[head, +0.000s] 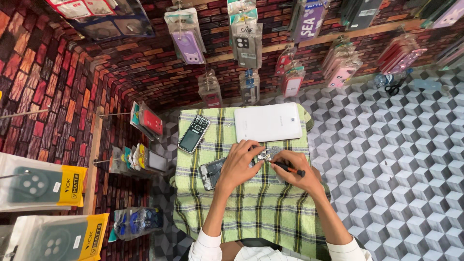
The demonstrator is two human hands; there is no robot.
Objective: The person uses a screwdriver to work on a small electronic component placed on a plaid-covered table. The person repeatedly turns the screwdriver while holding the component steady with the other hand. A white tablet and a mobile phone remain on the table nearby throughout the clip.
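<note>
Phone point(212, 173) (opened, innards up) lies on the cloth point(251, 208), below the tablet point(268, 122); your left hand point(239, 166) presses it steady while your right hand point(299, 173) pinches the screwdriver point(290, 168) over it.

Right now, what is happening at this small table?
A person works on an opened phone lying on a green checked cloth. The left hand steadies it, while the right hand holds a small screwdriver at the phone's inner parts. A keypad phone and a white tablet lie further back, untouched.
</note>
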